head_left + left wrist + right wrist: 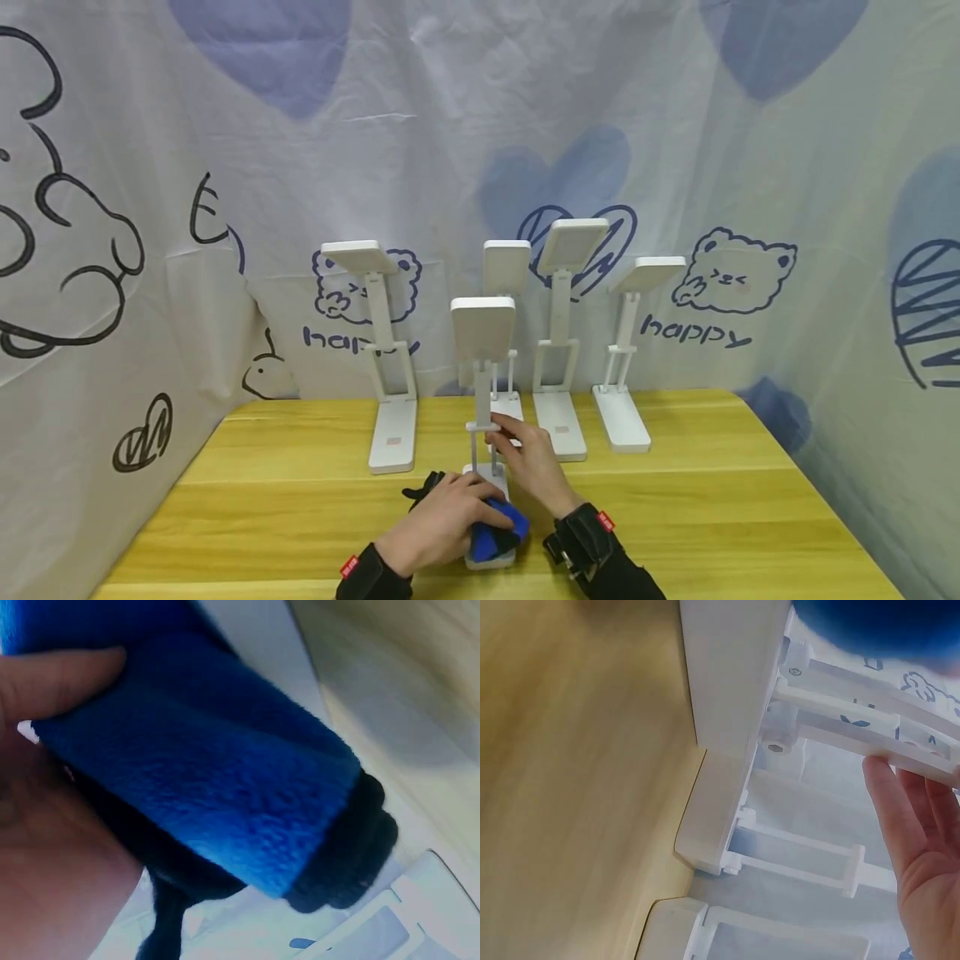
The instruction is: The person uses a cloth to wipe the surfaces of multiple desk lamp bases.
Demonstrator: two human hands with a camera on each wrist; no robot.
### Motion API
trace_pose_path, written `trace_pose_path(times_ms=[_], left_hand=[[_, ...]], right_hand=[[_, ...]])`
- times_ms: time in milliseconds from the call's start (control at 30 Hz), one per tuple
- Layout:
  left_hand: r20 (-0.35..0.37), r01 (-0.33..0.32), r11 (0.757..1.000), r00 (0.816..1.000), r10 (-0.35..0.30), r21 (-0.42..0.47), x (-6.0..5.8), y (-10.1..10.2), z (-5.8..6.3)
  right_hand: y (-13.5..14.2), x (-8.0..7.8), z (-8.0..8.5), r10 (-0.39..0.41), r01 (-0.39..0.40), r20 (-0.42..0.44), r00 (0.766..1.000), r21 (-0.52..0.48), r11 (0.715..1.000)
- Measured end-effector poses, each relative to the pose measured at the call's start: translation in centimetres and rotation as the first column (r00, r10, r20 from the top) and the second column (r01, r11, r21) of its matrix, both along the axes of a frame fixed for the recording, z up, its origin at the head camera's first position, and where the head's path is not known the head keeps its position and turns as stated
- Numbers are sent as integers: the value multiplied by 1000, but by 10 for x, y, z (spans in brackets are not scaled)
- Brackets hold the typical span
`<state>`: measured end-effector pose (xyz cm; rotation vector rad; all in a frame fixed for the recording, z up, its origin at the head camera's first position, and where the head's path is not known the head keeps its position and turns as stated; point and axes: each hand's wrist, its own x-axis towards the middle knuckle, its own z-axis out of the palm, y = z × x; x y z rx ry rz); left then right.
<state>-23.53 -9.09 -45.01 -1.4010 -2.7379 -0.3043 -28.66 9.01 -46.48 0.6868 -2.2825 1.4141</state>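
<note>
A white folding phone stand (482, 329) stands unfolded in the middle of the table, nearest to me. My left hand (446, 517) grips a folded blue-and-black plush cloth (491, 537) against the stand's flat base. In the left wrist view, the thumb lies on the blue face of the cloth (217, 765), and a black strap hangs below it. My right hand (536, 467) holds the same stand by its lower arm, near the crossbar. In the right wrist view, the fingertips (881, 769) touch one side bar. The cloth covers much of the base.
Behind stand several more unfolded white stands: one at left (392, 433), one partly hidden behind the front stand (507, 265), two at right (561, 417) (626, 421). They are on a wooden table (712, 517). A printed curtain (450, 183) hangs behind and along both sides.
</note>
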Motion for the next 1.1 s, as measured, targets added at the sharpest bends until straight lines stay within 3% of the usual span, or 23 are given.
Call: trace_pose_path(times_ms=[233,367,533,700,867,1000,1100], left_hand=[[177,82,996,980,-86,26,2,-7,16],[208,87,996,974,-93,36,1,-14,22],[221,31,999,974,-40,45,-3,-21,22],[177,-55,998,983,49,25,-9,-25,20],[40,-161,987,986,161,8,-14,-27,14],[-88,-225,973,970,229,45,-18,-26,4],[-126,-269,960,953,276,74,-19,-23,-2]], right_hand=[[0,0,0,3,-3,-16,1000,1,1000],[0,-2,-1,11,-11,-22,1000,-2,1000],[0,-2,-2,25,-25,-26,999,-3,1000],[0,-2,-1,24,-24,4,1000,-18,1000],[-1,-2,-1,5,-5,23,1000,-30,1000],[-2,-2,-1,-8,8,16,1000,-25,1000],[-3,-2,0,-12,12,4,1000,-18,1000]])
